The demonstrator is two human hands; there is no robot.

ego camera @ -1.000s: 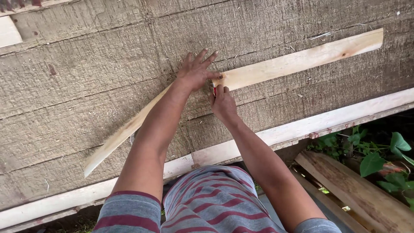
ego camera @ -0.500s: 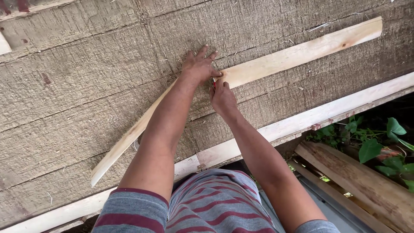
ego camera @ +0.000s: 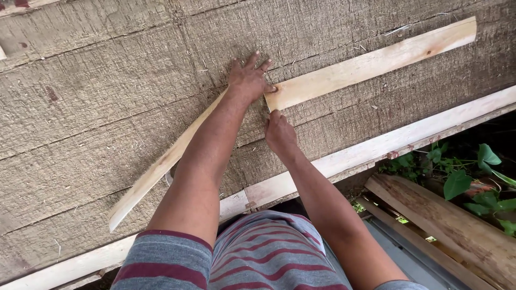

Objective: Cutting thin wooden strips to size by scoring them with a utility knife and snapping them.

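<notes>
A long pale wooden strip (ego camera: 371,62) lies slanted across rough grey planks (ego camera: 97,107). My left hand (ego camera: 248,80) lies flat on the strip near its middle, fingers spread and thumb on the pale wood. Just below it, my right hand (ego camera: 279,133) is closed, its fingertips at the strip's lower edge. It seems to pinch something small and thin there, but the fingers hide what it is. My left forearm covers part of the strip's lower left half (ego camera: 145,185).
A pale board edge (ego camera: 376,150) runs along the near side of the grey planks. Below it at the right lie weathered boards (ego camera: 451,225) and green leafy plants (ego camera: 473,177). My striped shirt (ego camera: 258,258) fills the bottom.
The view has shifted slightly. Both hands stay at the same spot on the strip, with my right hand a touch lower against its edge.
</notes>
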